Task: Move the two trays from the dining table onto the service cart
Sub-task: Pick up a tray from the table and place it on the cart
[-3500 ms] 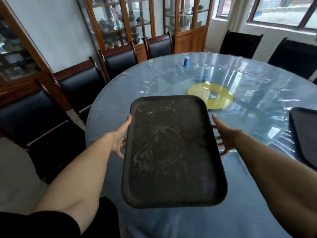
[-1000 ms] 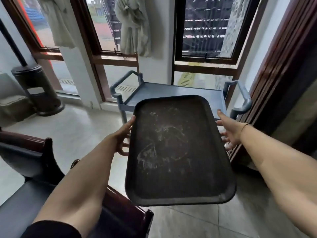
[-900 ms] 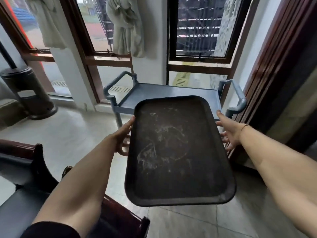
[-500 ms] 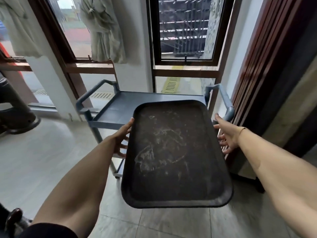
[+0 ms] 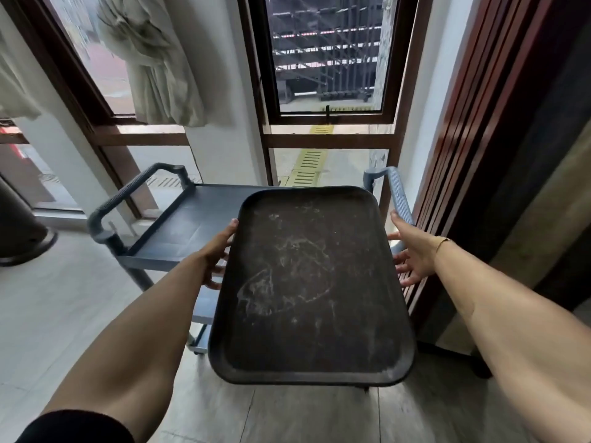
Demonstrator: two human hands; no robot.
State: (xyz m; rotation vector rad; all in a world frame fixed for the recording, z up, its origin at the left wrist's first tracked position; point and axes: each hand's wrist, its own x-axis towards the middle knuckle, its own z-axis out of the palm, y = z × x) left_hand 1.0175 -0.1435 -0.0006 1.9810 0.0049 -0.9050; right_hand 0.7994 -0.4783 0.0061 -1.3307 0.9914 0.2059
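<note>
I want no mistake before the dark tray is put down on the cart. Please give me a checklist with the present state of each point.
1. Both hands hold the dark rectangular plastic tray, left hand and right hand on its long edges: ok.
2. Tray is level: ok.
3. Tray carries nothing loose: ok.
4. Top shelf of the grey-blue plastic service cart is free where visible: ok.
5. Shelf part under the tray is free: cannot tell.
6. Right hand clears the cart's right handle: cannot tell.

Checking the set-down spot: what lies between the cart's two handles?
Head view: bare blue top shelf, with the held tray overhanging its right part.
</note>
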